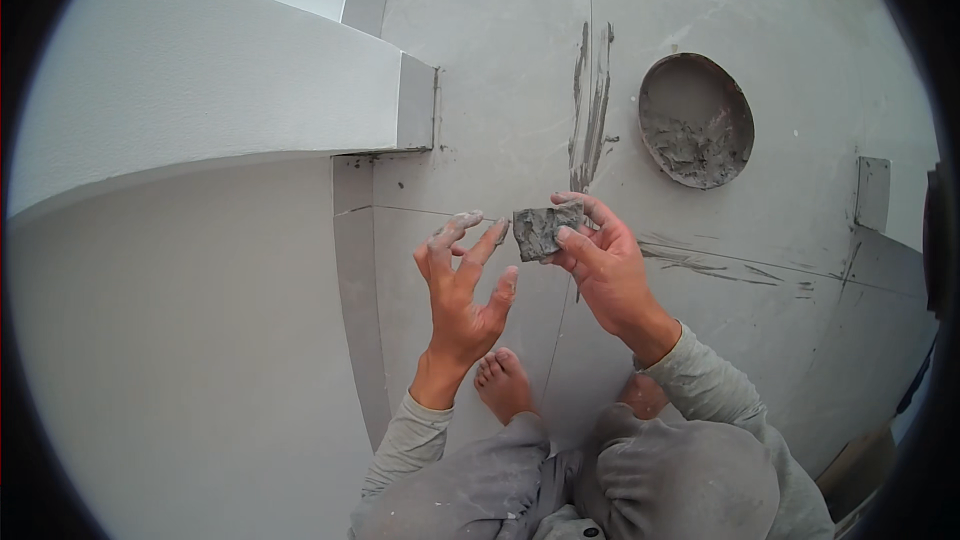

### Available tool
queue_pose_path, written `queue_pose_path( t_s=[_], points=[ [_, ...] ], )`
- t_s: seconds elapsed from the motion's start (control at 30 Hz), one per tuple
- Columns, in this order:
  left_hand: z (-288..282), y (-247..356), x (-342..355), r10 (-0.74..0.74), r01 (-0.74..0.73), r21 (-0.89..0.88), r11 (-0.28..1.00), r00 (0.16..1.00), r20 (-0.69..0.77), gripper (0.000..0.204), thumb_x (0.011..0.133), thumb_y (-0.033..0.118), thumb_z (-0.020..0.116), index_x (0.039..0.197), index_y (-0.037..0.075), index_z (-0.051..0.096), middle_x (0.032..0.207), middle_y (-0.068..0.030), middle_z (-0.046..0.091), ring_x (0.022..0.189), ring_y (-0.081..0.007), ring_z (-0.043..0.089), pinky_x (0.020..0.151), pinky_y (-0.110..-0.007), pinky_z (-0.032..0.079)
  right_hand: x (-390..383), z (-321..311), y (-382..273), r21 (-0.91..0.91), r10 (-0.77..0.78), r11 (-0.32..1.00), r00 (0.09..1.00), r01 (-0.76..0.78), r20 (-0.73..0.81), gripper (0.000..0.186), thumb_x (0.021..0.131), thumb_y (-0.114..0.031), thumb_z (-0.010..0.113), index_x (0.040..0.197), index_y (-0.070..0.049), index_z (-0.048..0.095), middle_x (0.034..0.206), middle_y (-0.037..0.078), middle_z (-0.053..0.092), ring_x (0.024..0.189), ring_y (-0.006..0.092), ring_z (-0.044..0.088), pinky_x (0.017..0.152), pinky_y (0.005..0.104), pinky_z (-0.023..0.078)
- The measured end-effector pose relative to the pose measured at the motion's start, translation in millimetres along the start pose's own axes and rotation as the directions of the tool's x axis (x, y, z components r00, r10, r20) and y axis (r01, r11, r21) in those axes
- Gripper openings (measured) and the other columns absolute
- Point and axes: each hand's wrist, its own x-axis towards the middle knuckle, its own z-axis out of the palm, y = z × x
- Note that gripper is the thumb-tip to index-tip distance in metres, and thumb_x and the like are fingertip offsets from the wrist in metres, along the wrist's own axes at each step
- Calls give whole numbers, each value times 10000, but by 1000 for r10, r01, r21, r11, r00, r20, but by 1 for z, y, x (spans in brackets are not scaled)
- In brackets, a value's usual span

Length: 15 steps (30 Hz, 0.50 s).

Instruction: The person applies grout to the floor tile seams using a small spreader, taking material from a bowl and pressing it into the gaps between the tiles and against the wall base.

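The small tile piece (546,229), already smeared with mortar, sits pinched in your right hand (600,265), unplaced, while your left hand (465,285) spreads empty.

Grey tiled floor (700,320) meets a white textured wall (180,90).

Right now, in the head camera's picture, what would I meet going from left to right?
White wall → left hand, fingers spread and smeared with grey → small mortar-covered tile piece → right hand holding it → round pan of grey mortar → small grey tile offcut.
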Motion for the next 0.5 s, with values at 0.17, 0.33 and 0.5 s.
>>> queue_pose_path(
  t_s=[0.17,0.33,0.5],
  points=[
    [-7,1,13,176,-208,223,952,972,154,424,939,418,677,1260,142,692,1363,-90,496,1255,-312,343,981,-421,392,-7,9,-5,-81,41,996,998,-38,43,387,999,-50,576,1370,11,484,1075,108,697,947,131,677,823,295,578],
    [-7,-3,6,151,-168,114,979,978,144,374,936,430,674,1175,143,690,1310,-108,510,1231,-339,355,1021,-457,359,-11,8,-3,-21,136,991,989,-135,65,390,997,-48,576,1372,7,486,1063,97,695,943,132,673,824,297,572],
    [-12,-8,4,184,-216,167,962,965,187,385,957,457,634,1098,100,664,1284,-132,509,1223,-339,369,1012,-468,365,-10,6,-1,31,196,980,978,-198,73,402,993,-55,584,1378,1,484,1072,93,691,957,140,667,832,303,561]
  ],
)
